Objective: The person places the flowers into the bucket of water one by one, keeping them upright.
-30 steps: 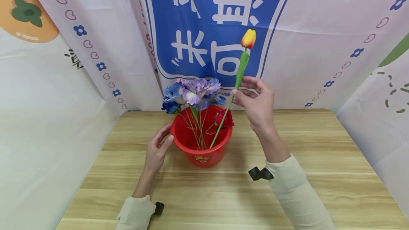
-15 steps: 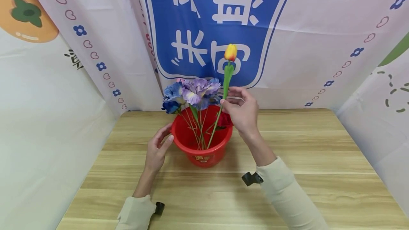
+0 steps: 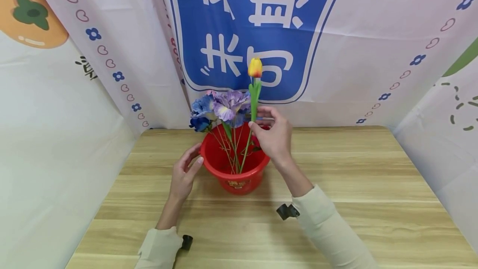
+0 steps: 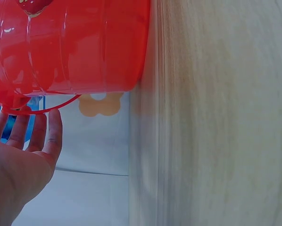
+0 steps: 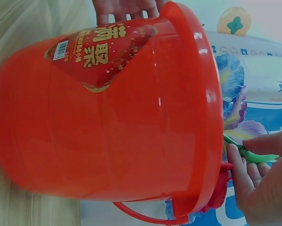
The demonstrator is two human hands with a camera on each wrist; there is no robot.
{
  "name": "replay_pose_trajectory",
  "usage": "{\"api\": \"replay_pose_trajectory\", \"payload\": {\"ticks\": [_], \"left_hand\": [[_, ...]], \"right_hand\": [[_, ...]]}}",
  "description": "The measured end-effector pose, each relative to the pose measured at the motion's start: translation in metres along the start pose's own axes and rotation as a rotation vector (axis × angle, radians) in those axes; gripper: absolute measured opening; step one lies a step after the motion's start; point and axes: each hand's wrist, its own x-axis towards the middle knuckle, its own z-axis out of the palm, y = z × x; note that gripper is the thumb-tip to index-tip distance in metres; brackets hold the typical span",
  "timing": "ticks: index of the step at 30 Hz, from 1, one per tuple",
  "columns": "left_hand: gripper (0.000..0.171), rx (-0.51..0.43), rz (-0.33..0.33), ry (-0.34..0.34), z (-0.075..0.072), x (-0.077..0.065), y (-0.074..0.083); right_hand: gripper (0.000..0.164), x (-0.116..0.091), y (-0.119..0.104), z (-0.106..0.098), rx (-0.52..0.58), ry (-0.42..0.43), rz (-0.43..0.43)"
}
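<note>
A yellow-and-red tulip (image 3: 255, 68) stands nearly upright in the head view, its lower stem inside the red bucket (image 3: 239, 186). My right hand (image 3: 274, 134) pinches its green stem between thumb and fingers, above the bucket's right rim. Purple and blue flowers (image 3: 229, 105) lean to the left in the bucket. A red rose (image 5: 219, 190) hangs over the rim below my right fingers in the right wrist view. On the bucket's left side rests my left hand (image 3: 184, 173), and its extended fingertips touch the bucket near the red handle (image 4: 61, 104).
The bucket stands on a wood-grain table (image 3: 354, 202) near its back edge. Behind it hangs a white cloth with a blue printed panel (image 3: 231, 28). More printed cloth (image 3: 56, 115) closes in the left side.
My right hand has moved left and slightly down with the tulip, bringing the bloom close to the purple flowers. The left hand stays at the bucket.
</note>
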Motion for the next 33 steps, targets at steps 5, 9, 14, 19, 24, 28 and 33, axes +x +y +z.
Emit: {"api": "replay_pose_trajectory", "payload": {"ticks": [5,9,14,19,24,28,33], "left_hand": [[0.046,0.004,-0.001,0.000,0.000,0.001,0.000],[0.046,0.003,0.002,0.002,0.001,0.001,0.001],[0.046,-0.005,0.005,-0.001,0.001,0.002,0.002],[0.046,-0.007,0.007,-0.004,0.000,0.001,0.002],[0.046,-0.006,0.011,-0.003,0.001,0.001,0.002],[0.046,-0.007,0.013,-0.005,0.001,0.001,0.002],[0.046,-0.007,0.017,0.000,0.001,0.001,0.002]], "right_hand": [[0.035,0.000,0.003,0.002,-0.073,-0.015,0.035],[0.035,0.000,0.005,0.000,-0.094,-0.030,0.038],[0.037,-0.001,0.006,-0.007,-0.103,-0.033,0.016],[0.038,-0.002,0.005,-0.016,-0.073,-0.035,0.014],[0.037,-0.004,0.005,-0.026,-0.016,-0.030,0.040],[0.038,-0.006,0.006,-0.037,0.008,-0.016,0.046],[0.040,-0.006,0.010,-0.051,0.029,0.003,0.055]]}}
